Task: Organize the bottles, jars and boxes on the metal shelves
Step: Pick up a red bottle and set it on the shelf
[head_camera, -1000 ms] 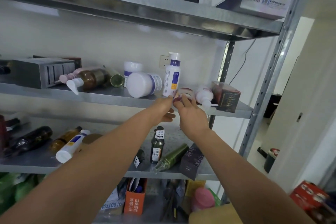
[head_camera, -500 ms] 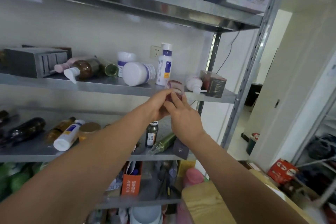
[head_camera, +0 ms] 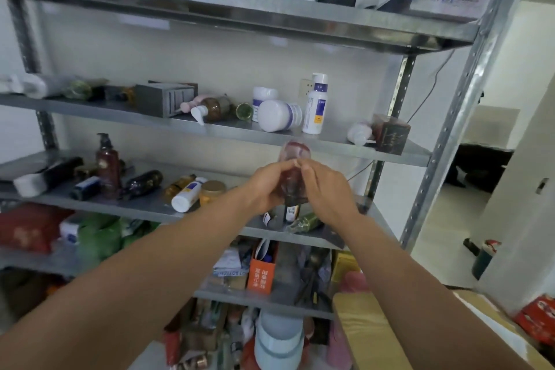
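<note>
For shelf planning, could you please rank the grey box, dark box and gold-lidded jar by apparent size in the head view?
1. grey box, largest.
2. dark box, only slightly smaller, so this order is unsure.
3. gold-lidded jar, clearly smallest.

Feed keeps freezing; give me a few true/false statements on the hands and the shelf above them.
1. The left hand and right hand both hold the red bottle. True.
2. The white bottle stands upright on the shelf. True.
3. The jar beside it stands upright. False: the white jar lies on its side.
4. A box sits at the shelf's left end. False: the dark box sits at the right end.
</note>
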